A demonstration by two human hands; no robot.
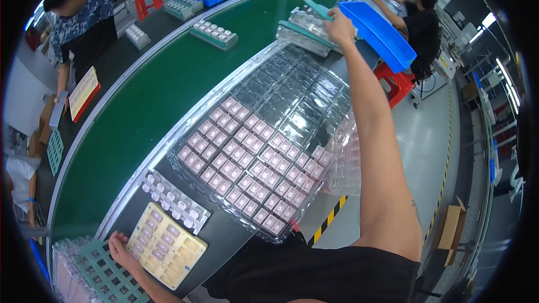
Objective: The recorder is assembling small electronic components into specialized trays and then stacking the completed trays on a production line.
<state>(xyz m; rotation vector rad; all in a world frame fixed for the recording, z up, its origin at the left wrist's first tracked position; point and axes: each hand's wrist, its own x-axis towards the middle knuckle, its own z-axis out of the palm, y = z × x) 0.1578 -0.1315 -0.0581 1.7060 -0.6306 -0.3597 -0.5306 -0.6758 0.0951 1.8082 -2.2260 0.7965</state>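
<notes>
Head view: left hand (pixel 119 248) at cream tray (pixel 175 262) edge

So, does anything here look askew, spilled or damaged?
Slightly askew: the stack of trays by the right hand has layers that don't line up flush, though the hand at its top may explain that. No spill stands out; fine damage would be too small to tell.

Bright lamps (pixel 489 20) upper right; glare on clear tray (pixel 297 119) (edges bowed).

The holed plate (pixel 112 276) is green, the tray (pixel 181 257) cream, and the small pieces (pixel 246 182) seemingly pale pink.
</notes>
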